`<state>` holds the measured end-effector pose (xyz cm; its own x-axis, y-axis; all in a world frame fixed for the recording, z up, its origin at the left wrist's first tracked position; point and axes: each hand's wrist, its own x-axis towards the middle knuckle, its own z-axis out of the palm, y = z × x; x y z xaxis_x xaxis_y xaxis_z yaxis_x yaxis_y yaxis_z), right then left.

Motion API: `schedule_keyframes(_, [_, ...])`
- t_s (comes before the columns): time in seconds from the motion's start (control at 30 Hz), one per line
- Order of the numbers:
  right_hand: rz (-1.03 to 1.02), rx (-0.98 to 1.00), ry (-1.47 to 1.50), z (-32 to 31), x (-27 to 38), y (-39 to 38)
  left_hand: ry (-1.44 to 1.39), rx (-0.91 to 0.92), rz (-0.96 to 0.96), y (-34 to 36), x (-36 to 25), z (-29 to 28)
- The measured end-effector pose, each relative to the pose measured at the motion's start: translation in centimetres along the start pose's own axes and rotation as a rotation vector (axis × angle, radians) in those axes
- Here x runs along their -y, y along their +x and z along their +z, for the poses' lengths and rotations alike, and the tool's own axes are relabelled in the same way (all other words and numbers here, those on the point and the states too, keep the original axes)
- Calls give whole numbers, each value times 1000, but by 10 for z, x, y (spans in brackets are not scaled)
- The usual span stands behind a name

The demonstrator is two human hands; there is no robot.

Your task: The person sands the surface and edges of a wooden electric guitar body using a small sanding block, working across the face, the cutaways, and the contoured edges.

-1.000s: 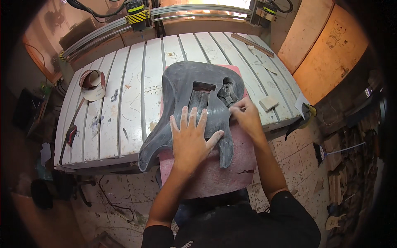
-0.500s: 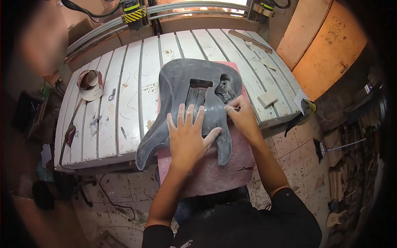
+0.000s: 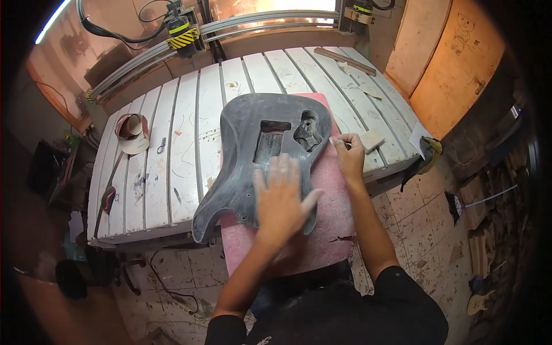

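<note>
A dark grey, dusty electric guitar body (image 3: 238, 135) lies on a pink foam board (image 3: 287, 246), its two horns toward me. Cut into it are a rectangular cavity and an irregular one at the right. My left hand (image 3: 282, 201), whitened with dust and smeared at the fingertips, has its fingers spread over the lower middle of the body; whether it touches the surface I cannot tell. Just off the right edge of the body, my right hand (image 3: 349, 154) has thumb and fingers pinched together. Whatever is between them is too small to make out.
Behind the board stretches a white slatted table (image 3: 178, 167) with a roll of sandpaper (image 3: 132, 132), a pale block (image 3: 372, 141) and a wooden strip (image 3: 345, 61). A machine gantry (image 3: 253, 24) spans the back. Wood pieces stand at the right.
My left hand has shifted right and nearer to me over the guitar body, uncovering more of it. My right hand has moved off the body's edge to the right, still pinched.
</note>
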<state>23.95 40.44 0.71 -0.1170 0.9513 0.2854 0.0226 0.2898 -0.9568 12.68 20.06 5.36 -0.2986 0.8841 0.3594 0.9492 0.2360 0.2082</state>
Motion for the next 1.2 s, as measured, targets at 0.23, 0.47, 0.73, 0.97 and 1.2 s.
schedule_keyframes(0.23, [-128,28,-127,-4,-16,3,-196,191,282,-2,-39,-3])
schedule_keyframes(0.47, [-137,16,-167,-10,-7,-1,28,81,-184,-35,90,-42])
schedule_keyframes(0.73, [-151,24,-155,-7,-12,-1,208,18,-375,-71,102,-52])
schedule_keyframes(0.97, [-135,57,-168,-14,-13,2,77,-1,-129,-87,51,-55])
schedule_keyframes(1.2, [-149,42,-181,-15,-14,2,-231,-44,-593,-125,114,-90])
